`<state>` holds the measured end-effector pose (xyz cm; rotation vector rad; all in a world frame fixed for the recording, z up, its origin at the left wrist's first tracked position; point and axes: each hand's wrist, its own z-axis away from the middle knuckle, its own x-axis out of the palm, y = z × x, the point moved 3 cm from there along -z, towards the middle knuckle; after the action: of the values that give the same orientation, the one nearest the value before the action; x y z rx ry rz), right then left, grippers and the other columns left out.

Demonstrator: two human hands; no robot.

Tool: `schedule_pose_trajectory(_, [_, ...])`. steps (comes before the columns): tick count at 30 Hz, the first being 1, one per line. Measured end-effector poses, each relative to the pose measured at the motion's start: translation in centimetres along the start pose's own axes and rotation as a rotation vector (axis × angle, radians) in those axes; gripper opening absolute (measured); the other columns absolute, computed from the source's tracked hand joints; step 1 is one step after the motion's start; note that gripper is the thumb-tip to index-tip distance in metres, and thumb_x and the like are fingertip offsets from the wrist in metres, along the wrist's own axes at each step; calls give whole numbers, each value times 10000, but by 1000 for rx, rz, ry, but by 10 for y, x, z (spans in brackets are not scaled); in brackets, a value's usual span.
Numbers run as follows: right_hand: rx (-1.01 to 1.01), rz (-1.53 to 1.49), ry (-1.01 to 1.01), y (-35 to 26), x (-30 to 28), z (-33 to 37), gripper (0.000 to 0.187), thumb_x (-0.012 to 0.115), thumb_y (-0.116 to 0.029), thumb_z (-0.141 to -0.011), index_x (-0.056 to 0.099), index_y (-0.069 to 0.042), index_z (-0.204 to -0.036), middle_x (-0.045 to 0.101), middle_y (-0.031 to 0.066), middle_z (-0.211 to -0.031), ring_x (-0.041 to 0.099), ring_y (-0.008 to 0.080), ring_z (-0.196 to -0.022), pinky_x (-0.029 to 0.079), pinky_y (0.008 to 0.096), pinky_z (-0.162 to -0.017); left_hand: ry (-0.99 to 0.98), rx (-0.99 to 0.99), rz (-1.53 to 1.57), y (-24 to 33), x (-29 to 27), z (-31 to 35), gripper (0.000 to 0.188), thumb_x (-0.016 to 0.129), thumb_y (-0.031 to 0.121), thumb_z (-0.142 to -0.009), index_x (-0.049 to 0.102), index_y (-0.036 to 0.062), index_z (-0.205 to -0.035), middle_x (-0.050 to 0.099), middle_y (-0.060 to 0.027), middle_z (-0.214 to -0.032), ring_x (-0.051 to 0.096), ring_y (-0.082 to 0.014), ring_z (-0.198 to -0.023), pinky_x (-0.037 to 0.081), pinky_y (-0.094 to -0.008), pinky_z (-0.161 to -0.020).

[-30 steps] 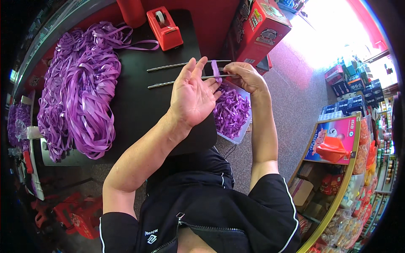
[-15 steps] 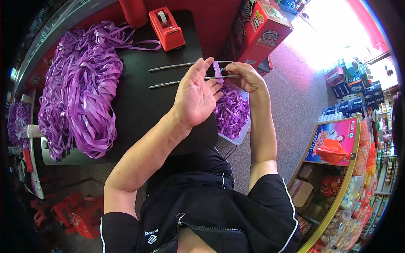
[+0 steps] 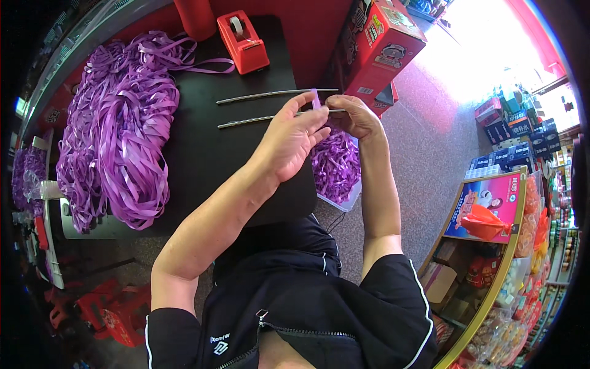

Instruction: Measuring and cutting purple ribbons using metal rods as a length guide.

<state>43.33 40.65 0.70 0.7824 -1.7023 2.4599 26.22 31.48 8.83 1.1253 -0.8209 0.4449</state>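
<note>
1. Black table: dark top, big heap of purple ribbon on its left, one loop trailing toward a red tape dispenser at the back. Red cylinder beside the dispenser.
2. Two twisted metal rods run roughly parallel over the tabletop's right part.
3. Short purple strip crosses between the rods near their right ends; lower end hidden by fingers.
4. Left hand: fingers bent, tips at the strip. Can't tell if it's pinching or just touching.
5. Right hand: fingers curled in at the near rod's right end. Can't tell what's between them.
6. Pale bin just off the table's right edge, full of short purple pieces.
7. Red carton behind the bin; speckled grey floor to the right.
8. Far right: gold-edged cabinet, orange-red bag on top, stacked boxes beyond, bright doorway behind.
</note>
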Motion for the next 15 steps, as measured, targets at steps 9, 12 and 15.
schedule_pose_trajectory(9, [6,26,-30,9,7,0,258,653,-166,-850,677,20,-1027,665,42,-839,599,106,-690,479,238,-631,95,94,-386,-12,1,-2,425,586,28,-899,413,-25,-1284,558,-118,-1132,583,-182,-1013,506,-301,-874])
schedule_pose_trajectory(12, [-83,215,25,34,-23,-8,282,562,-167,-895,639,42,-1068,676,109,-954,650,172,-834,513,281,-771,59,71,-330,-7,9,1,482,592,68,-899,364,-16,-1316,556,-143,-1139,600,-247,-1067,529,-337,-864])
schedule_pose_trajectory(15, [-83,228,84,38,2,16,293,570,-228,-885,676,6,-1025,648,43,-867,574,103,-766,449,236,-689,70,71,-250,-3,6,5,546,558,49,-884,278,11,-1350,539,-201,-1152,602,-311,-1082,535,-360,-856])
